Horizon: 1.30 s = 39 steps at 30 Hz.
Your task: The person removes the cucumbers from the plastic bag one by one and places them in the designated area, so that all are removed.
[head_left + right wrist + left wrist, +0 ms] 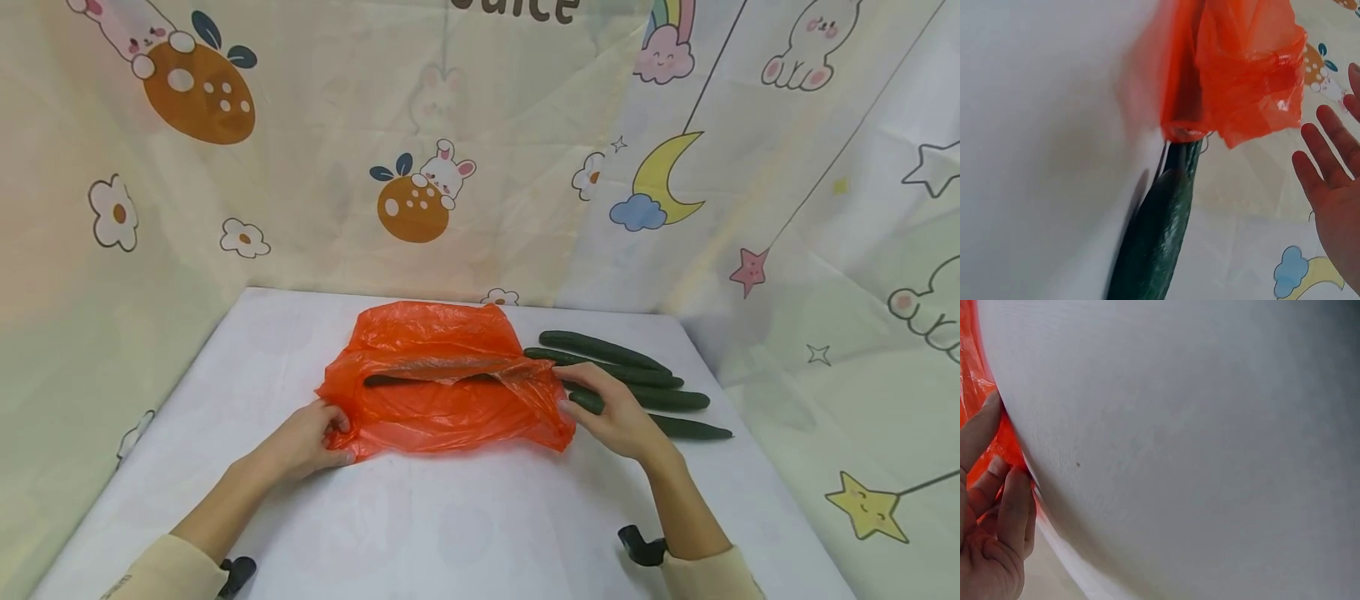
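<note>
A thin orange-red plastic bag (450,412) lies spread on the table, its mouth a long slit facing up. Something dark shows through the slit. My left hand (311,437) pinches the bag's lower left corner between curled fingers and thumb (982,428). At the bag's right end is my right hand (615,412), fingertips right by the plastic. The right wrist view shows that hand (1338,187) with straight, spread fingers, beside the bag (1250,81). Several dark green cucumbers (656,397) lie to the right, partly behind the right hand; one cucumber (1154,231) is close up in that wrist view.
The white table (480,525) has a back edge against a hanging cloth (315,183) printed with cartoon rabbits and flowers. More printed cloth (825,400) hangs along the right side. Dark straps (641,547) sit at both wrists.
</note>
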### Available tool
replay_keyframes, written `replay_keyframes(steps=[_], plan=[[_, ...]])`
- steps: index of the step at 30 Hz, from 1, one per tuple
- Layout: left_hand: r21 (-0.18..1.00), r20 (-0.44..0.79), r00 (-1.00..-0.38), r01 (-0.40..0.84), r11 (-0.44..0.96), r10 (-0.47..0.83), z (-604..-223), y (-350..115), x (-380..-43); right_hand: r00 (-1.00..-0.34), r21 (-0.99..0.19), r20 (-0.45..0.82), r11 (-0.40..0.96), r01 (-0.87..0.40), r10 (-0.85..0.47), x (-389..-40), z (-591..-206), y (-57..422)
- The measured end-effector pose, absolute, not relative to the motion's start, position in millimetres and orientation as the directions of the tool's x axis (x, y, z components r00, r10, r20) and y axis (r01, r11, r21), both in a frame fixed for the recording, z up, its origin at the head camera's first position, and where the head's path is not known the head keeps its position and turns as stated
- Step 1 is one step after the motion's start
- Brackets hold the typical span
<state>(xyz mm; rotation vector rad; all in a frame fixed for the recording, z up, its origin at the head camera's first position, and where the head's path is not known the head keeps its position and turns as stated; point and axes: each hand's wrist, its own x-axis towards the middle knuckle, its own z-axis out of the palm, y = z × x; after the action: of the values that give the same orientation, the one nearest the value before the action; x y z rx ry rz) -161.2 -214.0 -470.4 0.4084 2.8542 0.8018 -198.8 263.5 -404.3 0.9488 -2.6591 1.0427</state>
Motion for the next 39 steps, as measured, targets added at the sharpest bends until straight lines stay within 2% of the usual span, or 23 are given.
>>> replay_keyframes(steps=[10, 19, 26, 35, 39], plan=[[0.534, -0.068, -0.952, 0.219, 0.817, 0.300, -471, -215, -162, -0.737, -0.590, 0.354, 0.474, -0.654, -0.576, -205, -386, 235], [0.545, -0.079, -0.955, 0.198, 0.815, 0.285, -469, -215, -161, -0.692, -0.630, 0.402, 0.368, -0.684, -0.599, -209, -388, 208], [0.543, -0.067, -0.954, 0.212, 0.812, 0.294, -469, -217, -159, -0.635, -0.636, 0.401, 0.298, -0.712, -0.660, -212, -388, 185], [0.540, -0.071, -0.956, 0.203, 0.817, 0.285, -471, -216, -160, -0.621, -0.657, 0.346, 0.292, -0.695, -0.703, -208, -389, 157], [0.544, -0.080, -0.958, 0.188, 0.818, 0.274, -470, -214, -161, -0.582, -0.652, 0.348, 0.257, -0.714, -0.735, -209, -392, 144]])
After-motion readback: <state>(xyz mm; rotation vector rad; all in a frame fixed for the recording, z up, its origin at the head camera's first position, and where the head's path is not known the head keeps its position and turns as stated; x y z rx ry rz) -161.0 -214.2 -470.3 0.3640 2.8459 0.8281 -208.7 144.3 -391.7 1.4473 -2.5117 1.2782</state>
